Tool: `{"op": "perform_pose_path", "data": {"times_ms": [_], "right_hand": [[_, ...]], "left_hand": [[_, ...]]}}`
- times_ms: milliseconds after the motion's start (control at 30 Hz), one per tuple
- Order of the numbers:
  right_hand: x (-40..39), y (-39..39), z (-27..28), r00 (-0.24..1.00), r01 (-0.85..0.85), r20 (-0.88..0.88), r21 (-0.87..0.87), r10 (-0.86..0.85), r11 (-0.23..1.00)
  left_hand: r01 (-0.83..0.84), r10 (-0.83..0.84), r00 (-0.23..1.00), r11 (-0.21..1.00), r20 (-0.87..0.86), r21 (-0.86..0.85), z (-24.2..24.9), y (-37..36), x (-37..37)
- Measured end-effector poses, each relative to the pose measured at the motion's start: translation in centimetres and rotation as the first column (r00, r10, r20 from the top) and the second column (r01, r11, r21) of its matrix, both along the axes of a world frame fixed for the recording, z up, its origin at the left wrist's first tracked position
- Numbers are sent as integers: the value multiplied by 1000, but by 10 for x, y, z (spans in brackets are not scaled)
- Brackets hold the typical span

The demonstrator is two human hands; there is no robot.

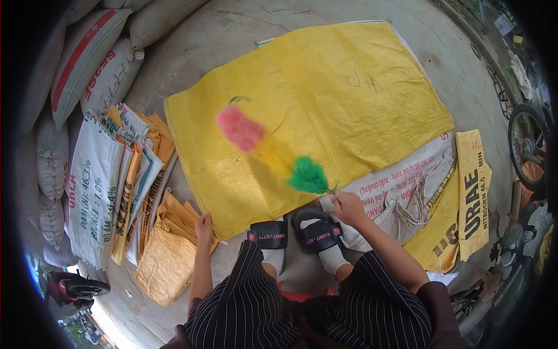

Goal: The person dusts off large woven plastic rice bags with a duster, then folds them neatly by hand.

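A large yellow woven sack (325, 87) lies flat on the ground in front of my feet, with handwritten marks near its right side. My right hand (349, 209) is closed around the handle end of a fluffy duster (308, 174), coloured pink, yellow and green. The duster is over the sack and blurred by motion, so whether it touches the surface cannot be told. At the sack's lower left edge, my left hand (204, 227) pinches the border. Beneath the yellow sack, part of a white printed sack (401, 171) shows on the right.
Folded printed sacks (96, 186) stand at the left, beside a folded orange sack (165, 256). Filled sacks (93, 64) are piled behind them. A yellow URAE sack (474, 198) lies at the right. A bicycle wheel (528, 145) and a motorbike wheel (84, 286) are at the edges.
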State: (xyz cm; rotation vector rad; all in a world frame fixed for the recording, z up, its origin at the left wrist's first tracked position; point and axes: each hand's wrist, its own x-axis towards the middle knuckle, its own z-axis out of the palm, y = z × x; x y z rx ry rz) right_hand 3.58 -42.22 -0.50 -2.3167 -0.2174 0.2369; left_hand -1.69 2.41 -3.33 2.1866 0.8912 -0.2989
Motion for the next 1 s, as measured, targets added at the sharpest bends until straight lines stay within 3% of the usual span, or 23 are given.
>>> {"op": "perform_pose_path", "data": {"times_ms": [33,67,133,167,200,267,333,367,400,433,467,533,600,633,700,767,833,900,933,967,1000], "right_hand": [[-1,10,-3,980,-201,-7,-94,201,975],[-2,15,-9,980,-196,-2,-91,197,976],[-3,24,-27,885,-452,-229,-210,406,867],[-4,19,-36,919,-378,-206,-219,336,900],[1,9,-41,935,-340,-197,-280,293,898],[11,-27,-52,974,-221,-131,-383,184,897],[16,-78,-51,998,-49,-52,-456,28,889],[19,-102,-41,989,28,-105,-544,-101,839],[18,-131,-33,968,212,-22,-462,-250,861],[14,-166,-37,874,396,-32,-531,-485,749],[6,-211,-51,794,507,0,-551,-608,662],[-5,-268,-56,438,750,80,-583,-895,314],[-8,-321,-68,310,751,35,-621,-950,223],[-7,-333,-75,307,753,38,-621,-951,218],[7,-343,-76,253,825,161,-551,-954,126],[32,-284,-54,360,863,284,-464,-889,201],[48,-196,-27,524,847,211,-234,-825,478],[53,-113,-28,733,674,222,-105,-643,731],[50,-72,-35,824,540,228,-40,-518,841],[45,-27,-25,902,428,89,-42,-423,903],[37,12,-29,964,247,106,-28,-243,969]], "left_hand": [[-4,0,1000,994,-28,-107,-4,-3,0],[1,-3,1000,995,-24,-103,-9,-8,-1],[-57,239,913,877,330,-477,-26,-14,-7],[-177,215,975,894,49,-411,-58,24,-17],[-174,212,976,895,50,-411,-51,25,-14],[-407,510,860,676,-9,-614,-28,19,-7],[-357,481,875,714,52,-602,-22,27,-6],[-308,454,883,750,116,-585,-21,33,-5],[-307,450,886,749,112,-587,-23,41,-5],[-297,461,876,751,145,-590,-26,50,-5],[-288,471,864,752,179,-593,-28,56,-5],[-294,481,858,748,180,-595,-22,59,-2],[-338,522,838,724,158,-601,-21,64,-2],[-335,520,840,723,158,-604,-21,66,-4],[-291,445,885,754,134,-589,-23,71,-9],[-301,438,889,774,129,-557,-30,76,-16],[-316,433,893,797,122,-515,-34,80,-24],[-166,221,971,897,89,-410,-35,83,-29],[-162,215,973,900,89,-406,-32,79,-28],[-178,237,969,876,77,-449,-25,69,-24],[-192,255,965,851,63,-489,-17,59,-20]]}}
